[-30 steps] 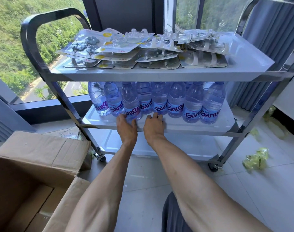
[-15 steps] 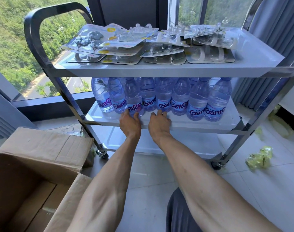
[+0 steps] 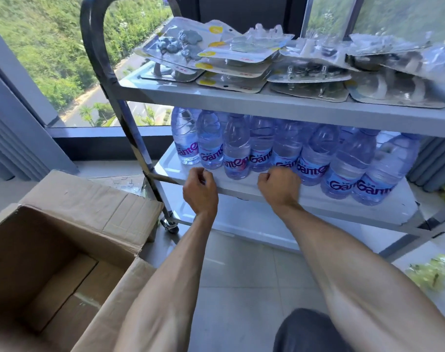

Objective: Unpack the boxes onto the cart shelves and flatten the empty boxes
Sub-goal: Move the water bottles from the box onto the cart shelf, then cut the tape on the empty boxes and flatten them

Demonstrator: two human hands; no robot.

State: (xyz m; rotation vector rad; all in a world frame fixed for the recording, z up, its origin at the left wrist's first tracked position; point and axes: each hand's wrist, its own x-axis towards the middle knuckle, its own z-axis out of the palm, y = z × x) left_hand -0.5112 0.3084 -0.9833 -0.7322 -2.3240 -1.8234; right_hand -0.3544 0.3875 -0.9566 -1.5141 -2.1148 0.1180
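Left hand [image 3: 200, 188] curled — empty, right hand [image 3: 279, 185] likewise, beside bottles [image 3: 236, 151]

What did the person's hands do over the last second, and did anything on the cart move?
Both hands drew back from the water bottles: the left hand and right hand, earlier flat with fingers toward the bottles, are now curled and hold nothing. The bottles, the blister packs on top and the open cardboard box kept their places.

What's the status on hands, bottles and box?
Left hand and right hand curled, holding nothing, at middle shelf edge. Water bottles lined up on it. Cardboard box open, unflattened. Nothing blocking.
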